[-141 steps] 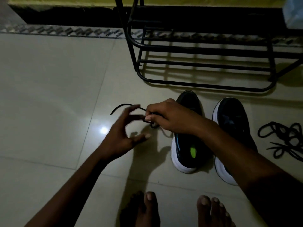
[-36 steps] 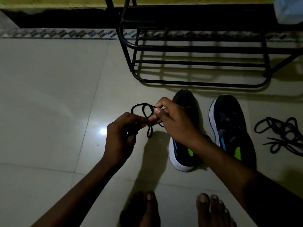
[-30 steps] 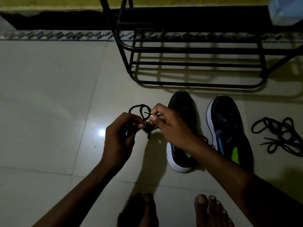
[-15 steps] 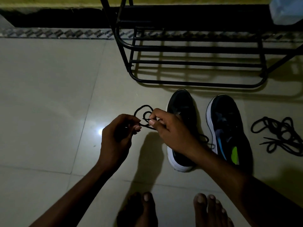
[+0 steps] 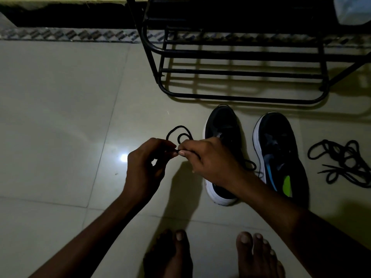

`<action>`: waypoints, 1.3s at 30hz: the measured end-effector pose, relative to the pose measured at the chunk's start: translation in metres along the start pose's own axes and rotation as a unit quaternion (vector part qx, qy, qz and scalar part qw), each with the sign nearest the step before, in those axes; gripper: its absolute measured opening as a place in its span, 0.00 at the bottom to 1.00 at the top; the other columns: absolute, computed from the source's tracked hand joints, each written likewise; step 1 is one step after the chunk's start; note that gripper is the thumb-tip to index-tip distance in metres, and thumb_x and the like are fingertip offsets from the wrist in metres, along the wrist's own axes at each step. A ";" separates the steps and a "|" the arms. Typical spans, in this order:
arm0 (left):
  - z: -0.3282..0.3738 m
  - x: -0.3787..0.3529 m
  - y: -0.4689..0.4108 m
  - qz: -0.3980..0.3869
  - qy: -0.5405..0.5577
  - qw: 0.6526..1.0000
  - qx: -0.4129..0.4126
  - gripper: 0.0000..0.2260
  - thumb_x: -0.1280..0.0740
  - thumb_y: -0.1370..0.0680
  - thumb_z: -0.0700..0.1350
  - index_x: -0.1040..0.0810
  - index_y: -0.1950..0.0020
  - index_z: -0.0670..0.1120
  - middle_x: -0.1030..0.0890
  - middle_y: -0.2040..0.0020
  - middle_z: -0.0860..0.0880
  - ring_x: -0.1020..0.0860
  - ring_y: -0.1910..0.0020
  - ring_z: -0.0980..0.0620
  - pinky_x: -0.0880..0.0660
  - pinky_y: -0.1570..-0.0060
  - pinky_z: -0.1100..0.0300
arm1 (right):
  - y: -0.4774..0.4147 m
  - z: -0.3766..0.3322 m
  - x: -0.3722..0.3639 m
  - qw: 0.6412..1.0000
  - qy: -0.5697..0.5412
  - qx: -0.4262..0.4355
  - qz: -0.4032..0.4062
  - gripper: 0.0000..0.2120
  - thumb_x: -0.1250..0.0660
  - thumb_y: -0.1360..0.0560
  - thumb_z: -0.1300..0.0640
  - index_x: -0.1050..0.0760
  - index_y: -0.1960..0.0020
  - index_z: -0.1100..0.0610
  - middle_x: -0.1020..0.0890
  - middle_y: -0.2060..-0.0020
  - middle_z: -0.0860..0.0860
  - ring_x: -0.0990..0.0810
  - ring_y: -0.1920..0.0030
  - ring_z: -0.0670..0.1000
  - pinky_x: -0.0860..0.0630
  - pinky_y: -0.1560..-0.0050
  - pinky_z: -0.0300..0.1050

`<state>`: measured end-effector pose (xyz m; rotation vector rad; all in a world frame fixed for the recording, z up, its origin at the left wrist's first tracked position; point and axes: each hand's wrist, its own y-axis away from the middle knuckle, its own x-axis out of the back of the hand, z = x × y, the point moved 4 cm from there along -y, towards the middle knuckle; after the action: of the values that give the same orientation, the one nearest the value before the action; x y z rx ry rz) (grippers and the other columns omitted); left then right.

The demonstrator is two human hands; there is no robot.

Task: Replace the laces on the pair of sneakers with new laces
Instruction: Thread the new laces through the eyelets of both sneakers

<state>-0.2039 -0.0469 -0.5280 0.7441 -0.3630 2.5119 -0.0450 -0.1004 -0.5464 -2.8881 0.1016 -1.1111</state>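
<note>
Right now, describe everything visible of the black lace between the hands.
The black lace is a thin round cord, matte like fabric. It is bent into two small loops, one inside the other, sticking up past the fingertips. The left hand and right hand pinch it where they meet, over the tiled floor, left of the sneakers. Another black loop shows by the right wrist; whether it is the same lace is unclear.

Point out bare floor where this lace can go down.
Widest bare floor: tiles left of the left hand, up to the patterned border. A narrow strip runs between rack and sneakers. Crowded: right of the sneakers, where loose laces sprawl.
</note>
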 end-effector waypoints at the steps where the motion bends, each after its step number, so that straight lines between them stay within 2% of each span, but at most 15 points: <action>1: 0.001 0.000 0.001 -0.007 -0.002 1.000 -0.006 0.02 0.29 0.22 0.38 0.17 0.50 0.42 0.16 0.56 0.51 0.18 0.57 0.54 0.21 0.56 0.60 | 0.000 0.000 0.000 1.000 -0.005 0.000 -0.005 0.09 0.38 0.20 0.51 0.20 0.50 0.52 0.21 0.70 0.49 0.22 0.69 0.50 0.24 0.66 0.50; 5: 0.003 0.003 0.001 -0.012 -0.003 1.000 -0.027 0.10 0.38 0.25 0.42 0.17 0.52 0.42 0.17 0.56 0.50 0.18 0.58 0.52 0.21 0.59 0.55 | 0.000 -0.002 -0.001 0.999 -0.034 0.003 -0.013 0.09 0.37 0.20 0.53 0.19 0.50 0.54 0.20 0.69 0.48 0.23 0.68 0.48 0.25 0.64 0.49; 7: 0.000 0.003 0.001 -0.009 -0.009 1.000 -0.020 0.11 0.39 0.28 0.34 0.18 0.52 0.42 0.17 0.57 0.50 0.17 0.58 0.51 0.20 0.59 0.54 | 0.001 -0.002 0.000 0.998 -0.061 0.001 -0.013 0.09 0.34 0.20 0.54 0.18 0.50 0.57 0.19 0.66 0.49 0.23 0.66 0.47 0.25 0.62 0.47; 11: -0.008 0.004 -0.001 -0.013 0.026 0.999 0.013 0.22 0.41 0.35 0.19 0.18 0.53 0.40 0.16 0.55 0.49 0.16 0.57 0.49 0.20 0.60 0.55 | 0.003 0.004 0.009 0.996 -0.093 -0.010 -0.004 0.07 0.32 0.21 0.57 0.17 0.53 0.60 0.19 0.65 0.51 0.23 0.63 0.47 0.26 0.60 0.44; 13: -0.005 0.004 -0.003 -0.031 0.012 0.999 -0.006 0.20 0.39 0.32 0.20 0.18 0.53 0.40 0.17 0.55 0.49 0.17 0.57 0.51 0.20 0.60 0.57 | 0.003 0.006 0.013 0.996 -0.093 -0.014 0.007 0.09 0.33 0.21 0.57 0.17 0.54 0.60 0.19 0.63 0.51 0.22 0.62 0.48 0.25 0.58 0.46; 16: 0.001 0.003 -0.004 -0.038 -0.074 0.995 -0.059 0.07 0.30 0.24 0.30 0.18 0.53 0.41 0.20 0.57 0.52 0.21 0.59 0.57 0.26 0.59 0.65 | 0.001 0.008 0.017 0.995 -0.093 -0.020 0.017 0.10 0.34 0.22 0.55 0.18 0.56 0.61 0.19 0.63 0.51 0.21 0.61 0.48 0.24 0.57 0.48; 18: 0.003 0.001 -0.005 -0.019 -0.093 0.994 -0.057 0.04 0.32 0.22 0.35 0.19 0.53 0.42 0.22 0.58 0.52 0.23 0.61 0.56 0.28 0.60 0.65 | -0.001 0.008 0.017 0.995 -0.095 -0.024 0.017 0.11 0.34 0.22 0.56 0.18 0.57 0.61 0.20 0.63 0.51 0.21 0.61 0.48 0.24 0.57 0.48; 20: 0.003 0.001 -0.005 0.003 -0.066 0.998 -0.021 0.05 0.35 0.21 0.35 0.20 0.53 0.43 0.20 0.58 0.53 0.22 0.61 0.55 0.28 0.60 0.65 | -0.002 0.007 0.018 0.995 -0.094 -0.020 0.022 0.10 0.34 0.21 0.57 0.19 0.58 0.60 0.20 0.64 0.49 0.22 0.62 0.48 0.24 0.58 0.47; 24: -0.003 -0.002 -0.007 0.013 0.023 0.997 0.078 0.04 0.30 0.19 0.39 0.21 0.53 0.45 0.19 0.61 0.53 0.22 0.64 0.53 0.28 0.62 0.66 | -0.002 0.007 0.019 0.995 -0.096 -0.017 0.032 0.09 0.34 0.21 0.58 0.19 0.58 0.59 0.22 0.65 0.46 0.23 0.63 0.44 0.29 0.60 0.39; 28: -0.003 -0.004 -0.012 0.016 0.109 0.987 0.119 0.04 0.31 0.19 0.38 0.21 0.54 0.43 0.19 0.63 0.50 0.22 0.65 0.51 0.25 0.62 0.60 | 0.001 0.006 0.017 0.995 -0.097 -0.017 0.021 0.10 0.35 0.20 0.56 0.20 0.56 0.60 0.20 0.64 0.50 0.22 0.62 0.48 0.25 0.59 0.47; 32: -0.003 -0.006 -0.014 0.036 0.247 0.941 0.231 0.08 0.36 0.17 0.39 0.23 0.55 0.40 0.18 0.58 0.47 0.19 0.56 0.52 0.24 0.55 0.60 | 0.005 -0.001 0.011 0.995 -0.099 -0.020 0.017 0.13 0.37 0.19 0.55 0.23 0.59 0.59 0.23 0.68 0.49 0.24 0.65 0.49 0.27 0.61 0.50; 34: -0.002 -0.012 -0.016 0.037 0.394 0.873 0.285 0.10 0.39 0.15 0.41 0.25 0.53 0.39 0.15 0.49 0.46 0.16 0.44 0.49 0.20 0.45 0.53 | 0.009 -0.008 0.006 0.996 -0.083 -0.028 0.027 0.14 0.38 0.19 0.55 0.28 0.63 0.56 0.28 0.71 0.45 0.28 0.68 0.47 0.29 0.64 0.49; 35: 0.000 -0.014 -0.017 0.043 0.459 0.834 0.304 0.10 0.40 0.15 0.42 0.25 0.51 0.38 0.16 0.46 0.44 0.16 0.43 0.46 0.20 0.44 0.50 | 0.010 -0.011 0.003 0.997 -0.069 -0.032 0.025 0.14 0.38 0.18 0.54 0.29 0.63 0.54 0.29 0.71 0.45 0.28 0.69 0.47 0.29 0.65 0.50; 37: 0.002 -0.014 -0.022 0.059 0.549 0.769 0.323 0.10 0.41 0.15 0.43 0.26 0.51 0.39 0.17 0.52 0.44 0.16 0.51 0.49 0.19 0.52 0.56 | 0.015 -0.019 -0.005 0.999 -0.039 -0.029 0.004 0.14 0.40 0.19 0.52 0.26 0.61 0.55 0.25 0.69 0.49 0.25 0.67 0.51 0.27 0.64 0.50; 39: 0.003 -0.011 -0.027 0.065 0.577 0.748 0.320 0.09 0.42 0.15 0.40 0.27 0.54 0.42 0.23 0.58 0.47 0.26 0.67 0.55 0.28 0.66 0.63 | 0.020 -0.028 -0.014 0.999 -0.020 -0.008 -0.041 0.15 0.41 0.19 0.51 0.23 0.58 0.59 0.22 0.66 0.55 0.22 0.65 0.57 0.26 0.62 0.49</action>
<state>-0.1807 -0.0299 -0.5284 -0.7546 0.9378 2.6532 -0.0755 -0.1198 -0.5365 -2.9520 -0.0087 -1.0676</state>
